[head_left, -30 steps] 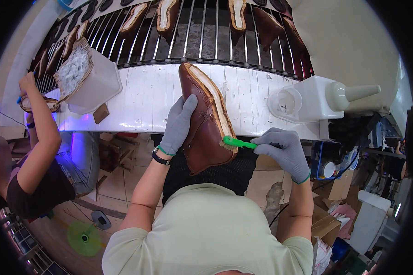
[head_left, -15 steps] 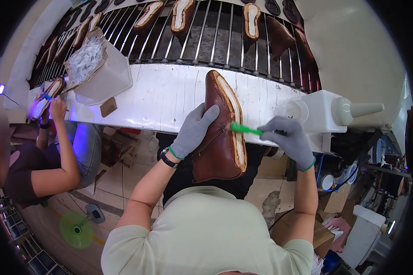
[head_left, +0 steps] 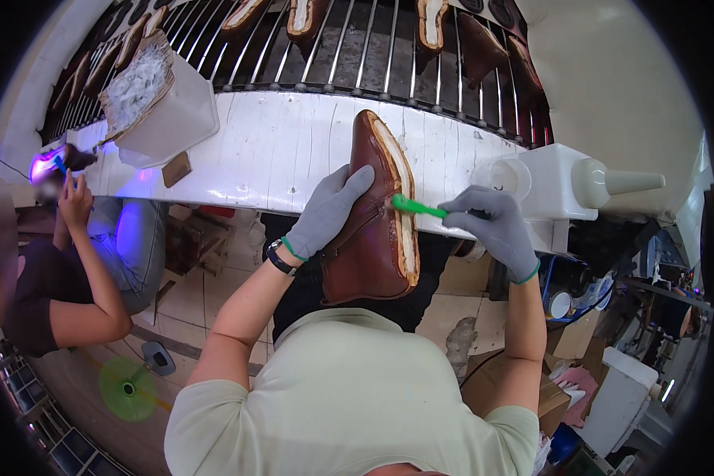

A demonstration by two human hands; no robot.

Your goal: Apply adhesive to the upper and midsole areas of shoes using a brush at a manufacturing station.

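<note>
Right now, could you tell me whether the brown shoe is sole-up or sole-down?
Sole-up: the brown shoe shows its pale underside, where the green brush touches.

Hidden or unclear: the green brush's (head_left: 417,208) handle end inside the gloved right hand (head_left: 493,228), the brown shoe's (head_left: 370,222) far flank under the left hand (head_left: 328,209), the contents of the small cup (head_left: 505,176), and rack shoes (head_left: 431,20) cropped by the upper rim.

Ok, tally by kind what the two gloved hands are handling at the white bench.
Grey gloved hands: 2 (left hand, right hand)
Brown shoe: 1
Green-handled brush: 1
Total: 4
</note>
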